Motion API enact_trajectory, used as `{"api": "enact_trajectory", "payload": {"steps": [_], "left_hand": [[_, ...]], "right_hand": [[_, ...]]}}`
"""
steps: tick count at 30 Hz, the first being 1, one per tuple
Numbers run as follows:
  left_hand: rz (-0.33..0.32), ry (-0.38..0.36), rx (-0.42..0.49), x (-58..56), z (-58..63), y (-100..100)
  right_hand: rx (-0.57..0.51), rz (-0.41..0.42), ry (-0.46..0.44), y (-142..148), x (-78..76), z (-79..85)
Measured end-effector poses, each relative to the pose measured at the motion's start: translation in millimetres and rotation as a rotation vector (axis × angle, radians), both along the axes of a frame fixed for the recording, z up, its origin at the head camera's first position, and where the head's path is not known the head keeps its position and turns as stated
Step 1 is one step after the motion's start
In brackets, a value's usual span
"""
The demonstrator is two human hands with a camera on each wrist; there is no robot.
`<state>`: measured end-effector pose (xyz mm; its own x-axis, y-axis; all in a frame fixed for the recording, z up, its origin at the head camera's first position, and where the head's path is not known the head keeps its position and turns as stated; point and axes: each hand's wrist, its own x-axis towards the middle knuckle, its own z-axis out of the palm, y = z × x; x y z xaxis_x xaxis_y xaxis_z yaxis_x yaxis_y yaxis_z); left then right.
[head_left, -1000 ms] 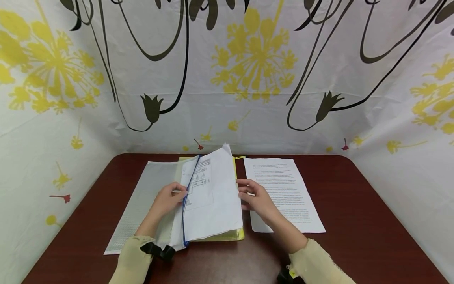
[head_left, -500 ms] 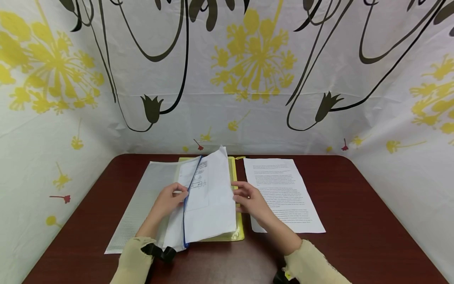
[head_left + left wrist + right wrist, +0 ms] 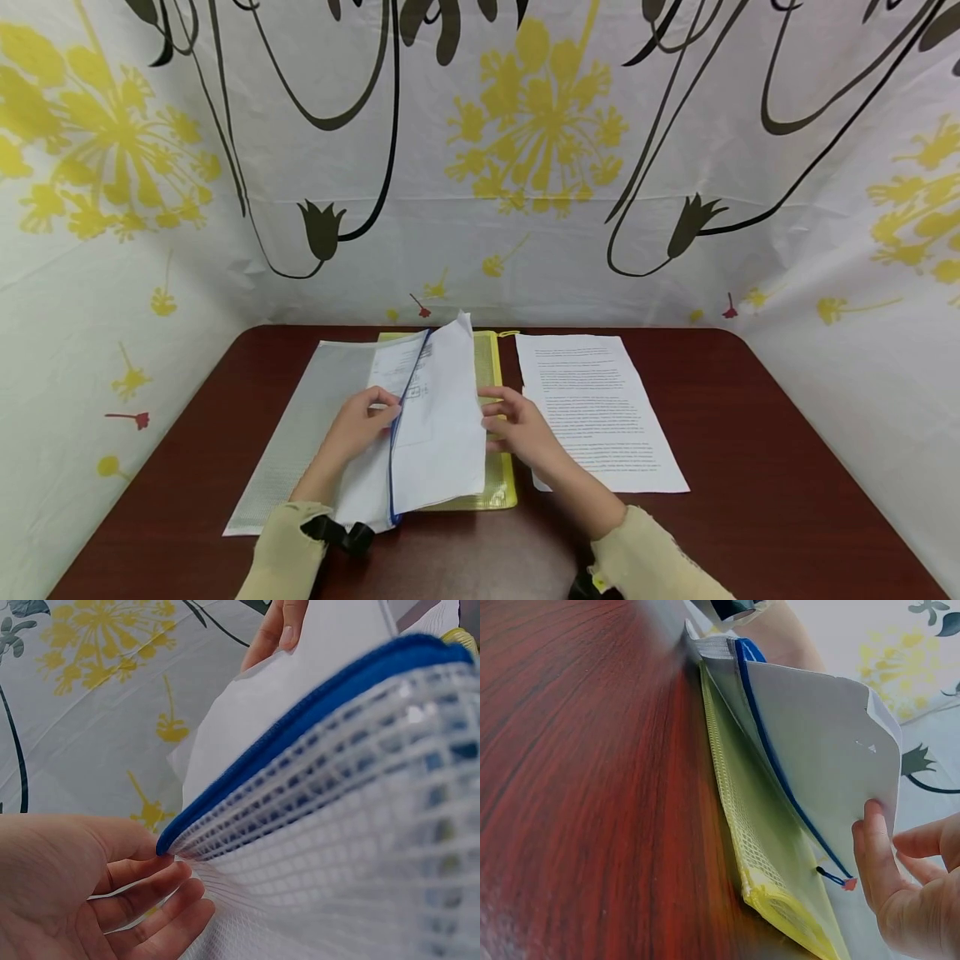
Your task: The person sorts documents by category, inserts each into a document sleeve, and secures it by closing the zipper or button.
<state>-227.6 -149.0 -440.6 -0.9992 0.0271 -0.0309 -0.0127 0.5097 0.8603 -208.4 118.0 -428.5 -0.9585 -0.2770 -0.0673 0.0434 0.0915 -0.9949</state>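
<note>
A clear mesh zipper pouch [image 3: 288, 450] with a blue zipper edge [image 3: 285, 731] lies at the left, its mouth facing right. My left hand [image 3: 360, 425] pinches that edge between thumb and fingers and lifts it. White papers [image 3: 442, 458] stand partly inside the mouth; their inserted part shows through the mesh. With my right hand [image 3: 525, 429] I hold their outer right edge, fingers on one face and thumb on the other, as the right wrist view shows. One top corner of the papers is bent. Beneath lies a yellow mesh zipper pouch [image 3: 498, 475].
A printed sheet [image 3: 600, 408] lies flat on the dark red table [image 3: 750, 500], right of the yellow pouch. A white curtain [image 3: 480, 283] with yellow and dark flower prints hangs behind and at both sides. Each wrist wears a black camera strap.
My right hand has moved left, sliding the papers deeper into the clear mesh pouch. More of the yellow pouch shows at the right. My left hand stays nearly still on the zipper edge.
</note>
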Motion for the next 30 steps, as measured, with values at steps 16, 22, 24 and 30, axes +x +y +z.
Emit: {"api": "enact_trajectory", "payload": {"steps": [16,22,24,30], "left_hand": [[0.0,0.008,0.013,0.7,1.6,7],[0.0,0.012,0.011,0.6,1.9,9],[0.0,0.013,0.011,0.7,1.9,10],[-0.005,0.01,0.036,0.6,1.8,11]], "right_hand": [[0.002,0.048,0.025,-13,-2.4,-6.9],[0.003,0.064,0.028,-18,-1.8,-5.9],[0.01,0.07,0.03,-20,-1.7,-5.6],[0.03,0.09,0.047,-28,-2.3,-4.8]]}}
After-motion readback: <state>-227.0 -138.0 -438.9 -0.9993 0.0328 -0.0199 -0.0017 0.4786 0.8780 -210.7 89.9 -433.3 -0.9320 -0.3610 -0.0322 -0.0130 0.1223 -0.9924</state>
